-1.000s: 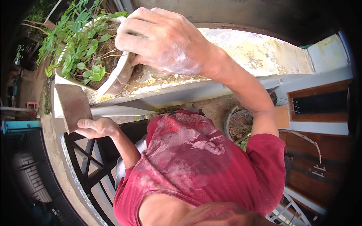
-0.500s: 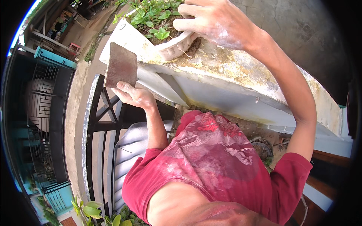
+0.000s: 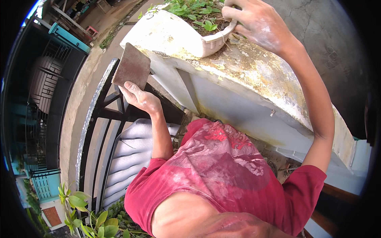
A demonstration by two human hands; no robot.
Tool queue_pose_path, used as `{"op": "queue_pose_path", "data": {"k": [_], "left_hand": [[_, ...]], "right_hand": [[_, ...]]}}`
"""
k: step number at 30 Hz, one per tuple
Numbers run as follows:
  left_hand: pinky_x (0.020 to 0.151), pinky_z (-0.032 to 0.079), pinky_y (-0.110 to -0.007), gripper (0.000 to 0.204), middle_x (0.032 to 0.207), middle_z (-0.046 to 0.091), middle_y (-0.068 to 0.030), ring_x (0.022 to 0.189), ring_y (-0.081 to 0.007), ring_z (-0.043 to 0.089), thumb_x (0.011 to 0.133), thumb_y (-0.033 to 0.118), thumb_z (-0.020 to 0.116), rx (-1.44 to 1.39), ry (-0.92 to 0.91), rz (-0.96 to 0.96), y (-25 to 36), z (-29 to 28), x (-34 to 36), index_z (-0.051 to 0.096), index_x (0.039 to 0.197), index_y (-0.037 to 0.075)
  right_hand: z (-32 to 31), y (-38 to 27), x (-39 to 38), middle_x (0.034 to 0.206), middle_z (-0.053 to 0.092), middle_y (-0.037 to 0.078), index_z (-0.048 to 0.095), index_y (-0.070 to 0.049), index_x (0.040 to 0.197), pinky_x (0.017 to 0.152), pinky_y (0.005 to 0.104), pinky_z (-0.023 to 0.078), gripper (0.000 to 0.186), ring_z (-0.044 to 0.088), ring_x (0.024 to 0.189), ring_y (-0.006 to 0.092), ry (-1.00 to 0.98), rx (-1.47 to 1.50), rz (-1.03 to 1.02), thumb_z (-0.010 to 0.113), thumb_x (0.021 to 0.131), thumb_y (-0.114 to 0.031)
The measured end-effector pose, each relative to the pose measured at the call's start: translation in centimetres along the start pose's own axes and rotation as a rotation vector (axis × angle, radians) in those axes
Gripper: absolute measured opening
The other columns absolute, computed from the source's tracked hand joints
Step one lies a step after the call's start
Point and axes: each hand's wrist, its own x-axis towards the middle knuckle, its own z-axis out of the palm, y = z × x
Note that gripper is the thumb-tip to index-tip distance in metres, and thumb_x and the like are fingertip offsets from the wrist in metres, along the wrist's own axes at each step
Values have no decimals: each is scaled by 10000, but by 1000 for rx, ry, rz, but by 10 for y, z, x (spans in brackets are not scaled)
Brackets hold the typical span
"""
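My left hand (image 3: 143, 99) is closed on the lower edge of a flat brown sheet of sandpaper (image 3: 133, 66), its thumb lying across the face. The sheet stands tilted up in front of the white end of a low wall. White dust coats the fingers of both hands. My right hand (image 3: 258, 25) reaches up to a whitish planter pot (image 3: 214, 47), with its fingers bent over the near right rim. Some of those fingertips are hidden behind the rim and leaves. Green leafy plants (image 3: 198, 14) and dark soil fill the pot, which sits on the wall's top.
The wall's top (image 3: 254, 67) is stained yellow and flaking. A black metal gate (image 3: 105, 107) stands close below my left hand. Bushy leaves (image 3: 95, 222) grow at the lower left. Grey concrete ground (image 3: 317, 39) lies beyond the wall; a turquoise-trimmed gate is across the lane.
The view has turned slightly. The pot and my right hand now appear farther right; whether the pot slid, I cannot tell. My left hand keeps hold of the sandpaper, now tilted slightly differently.
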Motion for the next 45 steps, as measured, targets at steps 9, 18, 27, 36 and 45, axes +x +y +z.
{"op": "queue_pose_path", "data": {"k": [9, 18, 27, 36, 45], "left_hand": [[1135, 416, -395, 604, 1495, 462, -236, 1336, -303, 514, 1136, 313, 392, -84, -16, 31, -5, 7, 23, 286, 1566, -97], [1136, 407, -400, 610, 1483, 474, -239, 1329, -300, 516, 1127, 327, 423, -155, -44, -96, -16, 7, 17, 326, 1532, -118], [1125, 407, -392, 598, 1471, 489, -248, 1305, -302, 531, 1130, 312, 406, -138, -18, -131, -29, 1, 11, 335, 1524, -133], [1109, 415, -398, 597, 1448, 494, -255, 1274, -307, 543, 1128, 314, 404, -137, -20, -210, -24, 3, 9, 347, 1518, -135], [1147, 392, -449, 696, 1534, 390, -288, 1370, -349, 472, 1114, 383, 430, -221, -42, -45, 5, 17, 15, 264, 1550, -135]], "right_hand": [[18, -5, -29, 1469, 450, 361, 297, 37, 1567, 601, 287, 654, 844, 756, 884, 343, -210, 1228, 1099, 606, 1002, -508], [41, -31, -8, 1400, 484, 355, 392, 62, 1405, 781, 411, 655, 533, 727, 991, 427, -125, 1781, 1076, 447, 1075, -353], [45, -42, -13, 1287, 568, 316, 423, 73, 1303, 924, 497, 636, 408, 696, 1041, 489, 68, 1869, 1055, 509, 1052, -236], [51, -53, -34, 1253, 631, 308, 540, 93, 1232, 914, 439, 647, 365, 697, 1031, 494, 297, 1994, 1069, 456, 1053, -214], [-20, -67, -76, 1219, 616, 398, 580, 118, 1228, 830, 380, 686, 407, 673, 1041, 564, 580, 1955, 915, 421, 1075, -224]]}}
